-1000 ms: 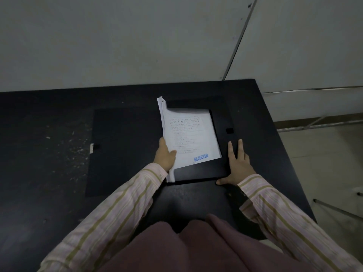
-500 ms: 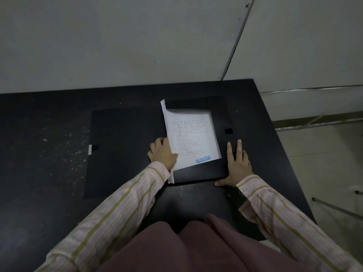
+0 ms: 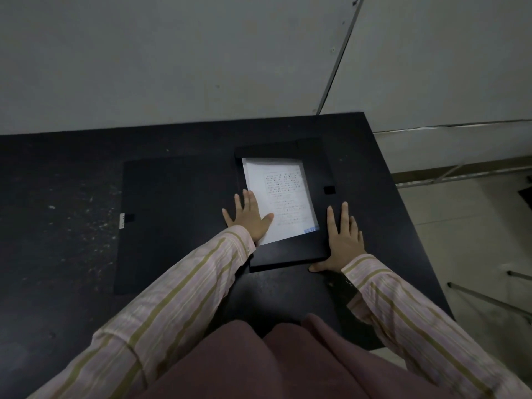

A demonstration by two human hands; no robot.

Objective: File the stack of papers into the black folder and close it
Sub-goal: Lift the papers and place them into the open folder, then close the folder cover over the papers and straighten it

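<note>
The black folder [image 3: 290,256] lies open on the table, its cover [image 3: 172,220] spread flat to the left. The stack of white papers [image 3: 283,194] sits in the right half, tucked under the folder's top, right and bottom flaps. My left hand [image 3: 250,217] lies flat with fingers spread on the lower left edge of the papers and the spine. My right hand [image 3: 342,240] rests flat on the folder's right flap, near its lower right corner. A small black closure tab [image 3: 328,190] shows on that flap.
The black table [image 3: 57,240] is speckled with pale marks at the left. Its right edge [image 3: 408,211] drops to a pale floor with metal bars. A grey wall stands behind. A small white label [image 3: 122,224] sits at the cover's left edge.
The papers' raised left edge has been pushed down flat into the folder. My left hand has opened from a grip on the paper edge to a flat palm. My right hand stays put.
</note>
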